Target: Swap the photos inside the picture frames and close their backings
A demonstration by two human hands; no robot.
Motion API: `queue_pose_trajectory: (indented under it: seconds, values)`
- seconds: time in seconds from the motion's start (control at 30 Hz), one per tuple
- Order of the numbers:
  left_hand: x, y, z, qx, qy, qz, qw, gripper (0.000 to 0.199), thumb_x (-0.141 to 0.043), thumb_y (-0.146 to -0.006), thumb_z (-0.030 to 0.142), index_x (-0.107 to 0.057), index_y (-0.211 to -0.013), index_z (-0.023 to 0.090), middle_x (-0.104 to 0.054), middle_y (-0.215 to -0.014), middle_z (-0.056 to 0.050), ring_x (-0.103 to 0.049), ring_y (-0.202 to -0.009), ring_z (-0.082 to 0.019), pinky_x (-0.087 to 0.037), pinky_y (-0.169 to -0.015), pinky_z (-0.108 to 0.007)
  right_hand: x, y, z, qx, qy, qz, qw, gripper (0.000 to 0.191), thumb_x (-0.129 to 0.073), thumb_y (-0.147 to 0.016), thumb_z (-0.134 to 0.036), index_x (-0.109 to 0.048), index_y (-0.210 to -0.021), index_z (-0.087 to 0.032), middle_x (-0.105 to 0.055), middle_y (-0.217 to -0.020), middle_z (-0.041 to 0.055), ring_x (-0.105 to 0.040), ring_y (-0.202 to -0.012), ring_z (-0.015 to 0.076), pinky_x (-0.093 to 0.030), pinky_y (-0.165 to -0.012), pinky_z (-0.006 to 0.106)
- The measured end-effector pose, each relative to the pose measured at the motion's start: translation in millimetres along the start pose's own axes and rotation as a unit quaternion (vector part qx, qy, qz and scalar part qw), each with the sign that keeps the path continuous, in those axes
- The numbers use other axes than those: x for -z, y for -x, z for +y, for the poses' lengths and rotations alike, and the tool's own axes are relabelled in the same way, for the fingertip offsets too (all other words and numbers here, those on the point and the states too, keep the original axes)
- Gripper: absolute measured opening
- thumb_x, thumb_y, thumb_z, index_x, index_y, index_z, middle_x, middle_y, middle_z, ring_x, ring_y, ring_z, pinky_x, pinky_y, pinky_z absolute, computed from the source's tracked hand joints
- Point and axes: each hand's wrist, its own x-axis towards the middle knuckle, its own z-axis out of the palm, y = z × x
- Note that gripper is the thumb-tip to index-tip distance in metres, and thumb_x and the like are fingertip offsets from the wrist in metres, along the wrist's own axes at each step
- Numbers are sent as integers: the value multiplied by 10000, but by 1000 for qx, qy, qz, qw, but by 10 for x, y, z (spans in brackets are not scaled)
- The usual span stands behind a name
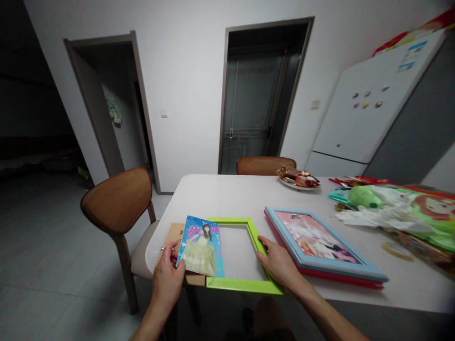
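Observation:
My left hand (168, 272) pinches the left edge of a photo (201, 251) showing a figure in a pale green dress on a blue ground. The photo is tilted up a little and covers the left side of a lime-green picture frame (245, 285). Around the frame's right side my right hand (276, 260) is closed, thumb on the inner edge. Beneath the photo and at its left lies a brown backing board (172, 232) with small metal clips. Through the frame's opening the white tabletop shows.
Right of the frame, a light-blue picture frame (305, 258) lies on a red one (350, 280). Farther back are a plate of wrapped items (299, 179), green packaging (369, 196) and a tape roll (397, 251). Wooden chairs (119, 201) stand at the left and far sides of the white table (227, 194).

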Motion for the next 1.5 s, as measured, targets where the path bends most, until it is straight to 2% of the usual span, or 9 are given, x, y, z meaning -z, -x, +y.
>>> queue_pose_trajectory:
  seconds: [0.4, 0.5, 0.6, 0.8, 0.97, 1.13, 1.27, 1.37, 1.5]
  values:
    - [-36, 81, -71, -70, -156, -44, 984, 293, -435, -684, 157, -504, -968, 181, -591, -814, -25, -559, -806, -199, -401, -788, -358, -5, 48, -9, 51, 64, 10, 997, 412, -435, -699, -190, -537, -1076, -58, -580, -970, 154, -528, -903, 229, -369, -837, 324]
    - [-48, 91, -44, -94, -159, -35, 982, 285, -447, -680, 171, -516, -956, 191, -592, -857, -42, -548, -846, -224, -410, -779, -384, 4, 77, -135, 82, 4, 50, 995, 393, -461, -687, -203, -551, -1052, -89, -554, -1032, 146, -495, -948, 230, -350, -865, 345]
    - [-110, 137, 33, -133, -130, -37, 982, 296, -462, -670, 168, -523, -958, 183, -587, -924, -64, -526, -911, -237, -416, -801, -402, -83, 90, -366, 70, -146, 3, 987, 424, -453, -703, -236, -497, -1113, -138, -582, -960, 94, -547, -766, 165, -417, -755, 308]
    - [-384, 287, 154, -229, -81, -115, 963, 511, -507, -619, 139, -459, -1128, 160, -505, -1162, -109, -424, -1094, -257, -339, -932, -454, -384, -11, -815, -24, -414, -84, 906, 594, -461, -608, -123, -385, -1197, -127, -469, -572, -58, -430, -461, 71, -346, -436, 174]
    - [-431, 159, 236, -238, -11, -66, 969, 560, -388, -621, 35, -447, -1167, 147, -441, -1249, -102, -348, -1180, -232, -265, -993, -444, -128, 32, -1167, 32, -556, -30, 830, 559, -494, -627, -151, -380, -1175, -164, -500, -685, -39, -452, -531, 63, -377, -489, 169]
    - [-342, 21, 463, -73, 226, 2, 971, 304, -381, -781, 198, -529, -1041, 146, -592, -1058, -92, -529, -1000, -214, -396, -890, -378, 72, 112, -1194, -7, -567, -42, 823, 547, -476, -718, -352, -341, -1208, -150, -551, -944, 69, -557, -756, 130, -450, -636, 245]
    - [-480, 115, 598, 66, 407, 4, 911, 312, -419, -772, 276, -515, -1025, 121, -631, -963, -86, -583, -902, -201, -452, -810, -325, -91, 130, -948, -155, -559, -96, 809, 523, -449, -719, -310, -352, -1206, -146, -585, -975, 103, -589, -745, 147, -463, -617, 255]
    - [-611, 189, 604, 97, 448, -25, 888, 389, -454, -737, 247, -448, -1108, 131, -619, -1003, -85, -573, -933, -194, -454, -808, -307, -132, 122, -761, -140, -595, -98, 786, 480, -381, -689, -195, -392, -1167, -148, -638, -887, 79, -606, -679, 149, -461, -547, 228]
    - [-644, 178, 491, 102, 384, -56, 916, 476, -473, -696, 161, -376, -1162, 136, -556, -1107, -118, -542, -990, -190, -425, -852, -321, 5, 40, -505, -129, -554, -64, 820, 516, -337, -602, -105, -454, -1104, -117, -665, -779, 68, -611, -610, 156, -444, -492, 214]
